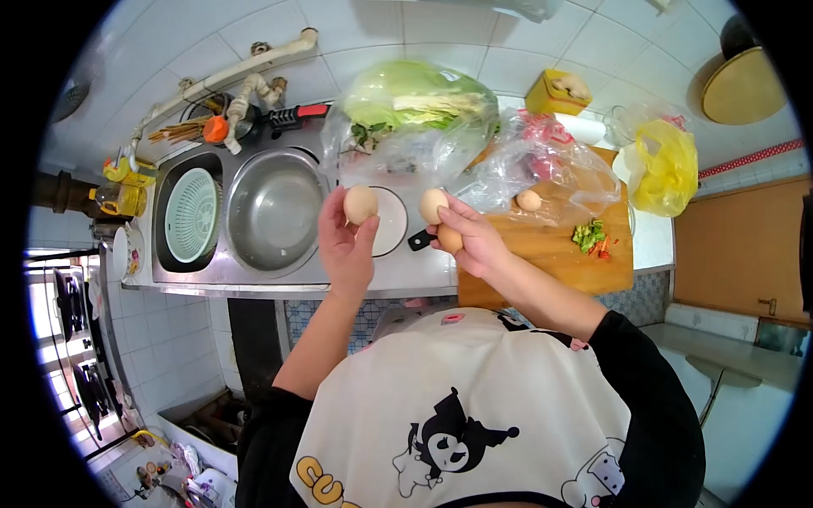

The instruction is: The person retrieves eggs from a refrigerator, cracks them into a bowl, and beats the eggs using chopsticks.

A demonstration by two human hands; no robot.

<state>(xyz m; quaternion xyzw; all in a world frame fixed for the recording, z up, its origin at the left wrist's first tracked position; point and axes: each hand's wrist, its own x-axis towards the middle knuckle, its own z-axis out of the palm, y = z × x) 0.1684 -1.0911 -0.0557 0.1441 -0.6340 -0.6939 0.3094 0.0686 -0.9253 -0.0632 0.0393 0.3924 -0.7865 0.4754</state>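
So the left hand (345, 245) has its fingers wrapped round one egg (361, 205) by the bowl's (391, 222) left side, nearer it than the right hand (476, 241), fingers gripping two eggs (433, 206), long axes kinda hard to tell.

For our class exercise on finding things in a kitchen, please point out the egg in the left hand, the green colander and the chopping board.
Egg (360, 205) in left hand (345, 256): head view, middle of shell.
Green colander (191, 214): head view, inside bottom.
Chopping board (546, 245): head view, bare wood.
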